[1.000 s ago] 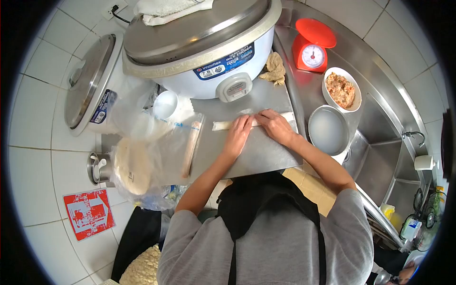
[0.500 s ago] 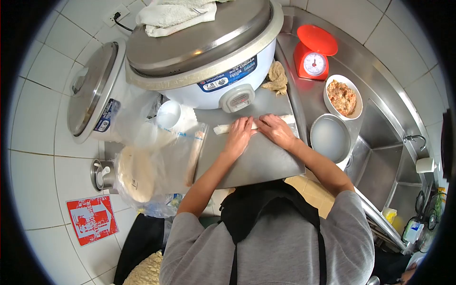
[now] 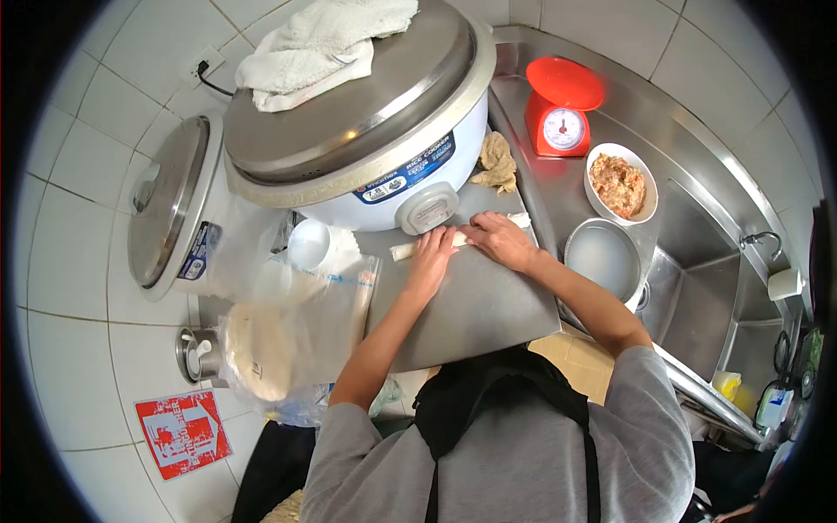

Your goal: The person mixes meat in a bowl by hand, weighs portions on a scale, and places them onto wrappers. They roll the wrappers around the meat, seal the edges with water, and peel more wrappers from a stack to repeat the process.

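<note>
Our pale rolled wrapper point(image 3: 403, 252) lies on the steel table point(image 3: 471, 305), just in front of the rice cooker point(image 3: 375, 122); our left hand point(image 3: 432, 260) and right hand point(image 3: 501, 239) cover its middle, fingers close together, though we cannot tell whether they pinch; uneven pressure could split or skew it.

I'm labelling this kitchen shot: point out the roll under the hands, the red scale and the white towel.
Roll point(image 3: 459, 239), head view: the exposed middle.
Scale point(image 3: 563, 129), head view: the round dial.
Towel point(image 3: 321, 50), head view: the central part.
</note>
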{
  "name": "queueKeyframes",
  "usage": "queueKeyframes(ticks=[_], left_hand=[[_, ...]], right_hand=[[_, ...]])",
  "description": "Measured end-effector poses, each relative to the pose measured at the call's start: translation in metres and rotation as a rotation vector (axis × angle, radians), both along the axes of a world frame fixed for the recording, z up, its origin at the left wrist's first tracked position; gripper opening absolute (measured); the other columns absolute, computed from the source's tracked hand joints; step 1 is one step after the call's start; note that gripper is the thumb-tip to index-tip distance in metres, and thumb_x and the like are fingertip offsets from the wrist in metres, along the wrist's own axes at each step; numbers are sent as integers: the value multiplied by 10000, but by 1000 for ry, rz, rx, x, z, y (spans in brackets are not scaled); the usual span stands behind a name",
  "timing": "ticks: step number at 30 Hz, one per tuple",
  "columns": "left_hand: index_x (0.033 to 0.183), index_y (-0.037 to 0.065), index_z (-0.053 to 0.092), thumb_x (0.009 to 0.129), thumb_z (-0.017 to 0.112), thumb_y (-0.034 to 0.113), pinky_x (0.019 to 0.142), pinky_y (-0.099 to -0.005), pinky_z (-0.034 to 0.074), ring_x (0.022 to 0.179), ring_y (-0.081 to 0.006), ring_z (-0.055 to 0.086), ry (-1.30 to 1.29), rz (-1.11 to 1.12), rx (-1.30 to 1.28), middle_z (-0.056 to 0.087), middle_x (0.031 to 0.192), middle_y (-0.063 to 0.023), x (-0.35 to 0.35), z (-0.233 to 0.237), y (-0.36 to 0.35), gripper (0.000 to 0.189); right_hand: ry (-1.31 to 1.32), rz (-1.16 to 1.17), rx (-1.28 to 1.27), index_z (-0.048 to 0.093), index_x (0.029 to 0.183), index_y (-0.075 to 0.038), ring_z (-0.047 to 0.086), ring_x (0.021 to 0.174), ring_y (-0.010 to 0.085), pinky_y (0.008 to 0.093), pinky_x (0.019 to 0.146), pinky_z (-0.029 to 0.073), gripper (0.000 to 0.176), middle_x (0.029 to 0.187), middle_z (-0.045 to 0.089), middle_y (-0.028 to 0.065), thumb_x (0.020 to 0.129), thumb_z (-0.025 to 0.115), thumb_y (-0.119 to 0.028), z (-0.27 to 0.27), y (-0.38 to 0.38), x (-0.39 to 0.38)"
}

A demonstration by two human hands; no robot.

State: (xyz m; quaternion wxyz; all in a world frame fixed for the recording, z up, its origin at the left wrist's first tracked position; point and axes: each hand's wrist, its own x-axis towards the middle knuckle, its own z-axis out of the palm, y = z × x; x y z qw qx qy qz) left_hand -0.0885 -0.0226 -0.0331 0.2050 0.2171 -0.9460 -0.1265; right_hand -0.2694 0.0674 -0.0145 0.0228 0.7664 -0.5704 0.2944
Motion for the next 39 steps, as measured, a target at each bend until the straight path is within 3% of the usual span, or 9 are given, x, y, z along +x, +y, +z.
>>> queueKeyframes(ticks=[13,15,19,20,27,31,33,37,39], left_hand=[[1226,75,549,790,652,234,835,-398,429,989,-293,532,-66,-115,156,557,1096,-117,83,3,112,475],[1237,73,550,779,660,273,843,-398,430,984,-293,535,-65,-25,129,559,1099,-120,82,11,100,512],[1235,48,535,804,638,244,866,-402,416,1013,-284,527,14,96,70,559,1107,-109,98,18,78,485],[1235,48,535,804,638,244,866,-402,416,1013,-284,527,16,96,68,559,1107,-109,99,17,77,485],[1253,29,521,815,643,229,874,-411,402,1031,-290,522,-8,108,86,543,1136,-118,105,8,78,496],[1262,33,524,820,643,292,902,-409,369,1038,-296,511,38,141,66,534,1143,-130,101,9,84,526],[1260,29,523,819,643,298,902,-408,368,1045,-290,510,97,112,93,530,1148,-131,79,19,90,530],[1203,35,549,818,646,304,894,-407,368,1063,-266,510,44,3,73,522,1166,-116,26,16,98,480],[1170,42,555,813,650,305,892,-400,369,1069,-258,510,14,-35,66,525,1163,-107,13,14,97,454]], right_hand=[[27,40,39,623,1094,-75,515,809,208,353,701,405,322,863,509,48,811,626,-227,-5,123,66],[22,-102,122,627,1073,-72,519,831,211,364,727,400,308,900,524,50,818,623,-245,2,111,59],[56,-283,74,602,1080,-37,522,993,249,384,858,404,335,1074,550,97,836,608,-267,15,91,55],[6,-231,157,547,1188,-18,485,1149,274,402,973,372,430,1219,526,126,850,592,-280,12,93,62],[18,-67,120,389,1374,-40,346,1337,267,449,1105,254,582,1421,399,140,869,577,-261,-16,85,129],[111,-420,315,492,1284,-48,426,1270,276,469,1045,322,463,1358,457,135,874,577,-244,6,137,51],[103,-545,205,532,1229,-34,449,1244,291,470,1023,342,427,1333,472,142,862,596,-243,13,147,32],[111,-417,180,551,1220,-69,369,1314,314,503,1044,317,412,1393,419,143,868,595,-278,29,137,48],[132,-649,200,563,1204,-70,319,1347,330,532,1060,279,399,1420,389,141,874,586,-293,31,159,28]])
